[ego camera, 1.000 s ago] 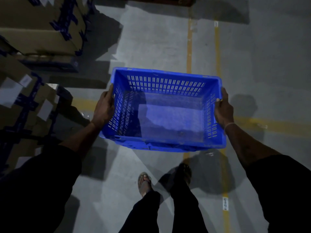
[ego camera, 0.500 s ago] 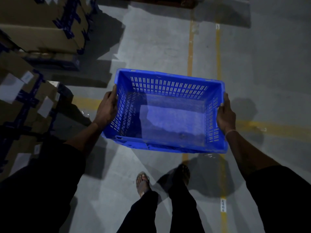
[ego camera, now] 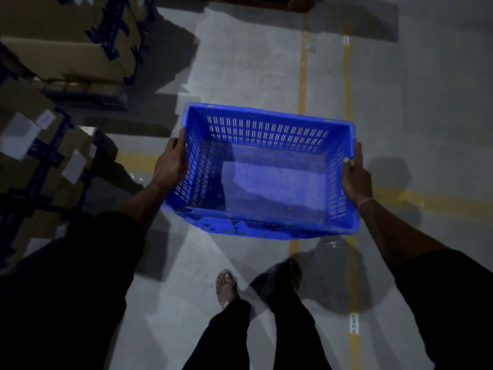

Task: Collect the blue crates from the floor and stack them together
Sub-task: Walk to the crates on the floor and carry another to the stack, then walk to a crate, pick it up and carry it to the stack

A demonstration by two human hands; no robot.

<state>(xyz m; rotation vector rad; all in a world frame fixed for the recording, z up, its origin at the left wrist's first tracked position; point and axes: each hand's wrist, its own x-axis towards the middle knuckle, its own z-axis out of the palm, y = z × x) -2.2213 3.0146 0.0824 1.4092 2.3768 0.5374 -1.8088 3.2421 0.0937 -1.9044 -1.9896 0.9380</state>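
Note:
A blue plastic crate with slotted walls hangs in the air in front of me, above the grey floor. It is empty inside. My left hand grips its left rim, thumb on the top edge. My right hand grips the right rim, with the thumb hooked over the edge. The crate sits roughly level, its long side across my body. No other blue crate shows in the head view.
Stacked cardboard boxes with dark blue tape fill the upper left, and more boxes stand close by my left arm. Yellow floor lines run ahead and across. My feet stand on bare concrete below the crate.
The crate and both hands have shifted slightly to the right and down in view as I step forward. The grip on both rims is unchanged.

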